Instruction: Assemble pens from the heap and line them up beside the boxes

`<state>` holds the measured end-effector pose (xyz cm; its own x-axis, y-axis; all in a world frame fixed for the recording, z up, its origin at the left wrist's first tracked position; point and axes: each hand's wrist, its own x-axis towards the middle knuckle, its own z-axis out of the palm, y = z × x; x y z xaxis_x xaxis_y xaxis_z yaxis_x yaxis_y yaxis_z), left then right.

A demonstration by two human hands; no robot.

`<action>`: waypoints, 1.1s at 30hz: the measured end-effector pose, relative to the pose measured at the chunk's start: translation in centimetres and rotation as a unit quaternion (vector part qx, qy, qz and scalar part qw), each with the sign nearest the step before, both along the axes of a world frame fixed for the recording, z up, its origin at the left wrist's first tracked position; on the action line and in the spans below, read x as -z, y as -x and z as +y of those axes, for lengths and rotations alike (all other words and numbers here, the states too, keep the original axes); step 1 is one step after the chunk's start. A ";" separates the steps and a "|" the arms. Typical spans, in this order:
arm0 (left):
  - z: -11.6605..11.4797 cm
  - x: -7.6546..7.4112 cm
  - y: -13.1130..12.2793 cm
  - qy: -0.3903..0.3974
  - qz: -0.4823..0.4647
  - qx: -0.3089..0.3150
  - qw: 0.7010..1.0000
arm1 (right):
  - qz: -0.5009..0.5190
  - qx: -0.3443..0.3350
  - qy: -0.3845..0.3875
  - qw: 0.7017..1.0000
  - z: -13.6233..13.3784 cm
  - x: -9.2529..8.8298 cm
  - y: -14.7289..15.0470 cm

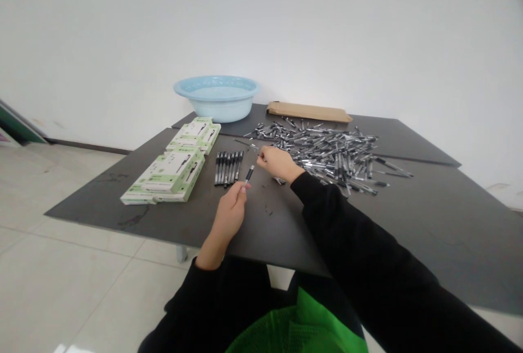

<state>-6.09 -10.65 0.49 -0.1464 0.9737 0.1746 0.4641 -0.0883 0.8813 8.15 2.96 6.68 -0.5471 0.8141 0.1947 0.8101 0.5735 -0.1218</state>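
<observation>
Basically, nearest is the left hand [229, 211], thumb and fingers closed on a pen [249, 174] by its lower part, apparently so the dark end sits clear, pointing away from the body. Just beyond, a row of pens [223, 169] lies flat on the desk [281, 238], side by side, probably to keep them apart from the loose ones. Right hand [278, 162] is at the left edge of the pen pile [322, 148], fingers drawn in; cannot tell if it holds anything. Pile sits right of centre, likely for easy reach. Green-and-white boxes [174, 170] overlap in stacks at left, seemingly leaving the middle free to work. Farthest, blue basin [223, 107] and brown package [308, 111] by the wall [327, 31], presumably out of the way.
</observation>
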 end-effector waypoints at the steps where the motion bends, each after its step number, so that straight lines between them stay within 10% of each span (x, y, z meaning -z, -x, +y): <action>1: -0.1 0.0 -0.1 0.000 0.001 0.006 1.000 | 0.026 0.012 0.007 1.000 -0.1 -0.5 -0.7; 7: -1.1 -0.6 -2.4 -0.002 -0.027 0.071 0.997 | 0.280 0.000 0.063 0.958 -1.8 -1.1 -5.5; 15: -2.4 -1.0 -7.0 0.012 -0.073 0.158 0.985 | 0.629 -0.046 0.166 0.758 -4.4 -0.9 -9.7; 33: -2.3 -0.6 -7.5 0.019 -0.050 0.152 0.987 | 0.608 -0.051 0.077 0.788 -6.1 -1.6 -10.9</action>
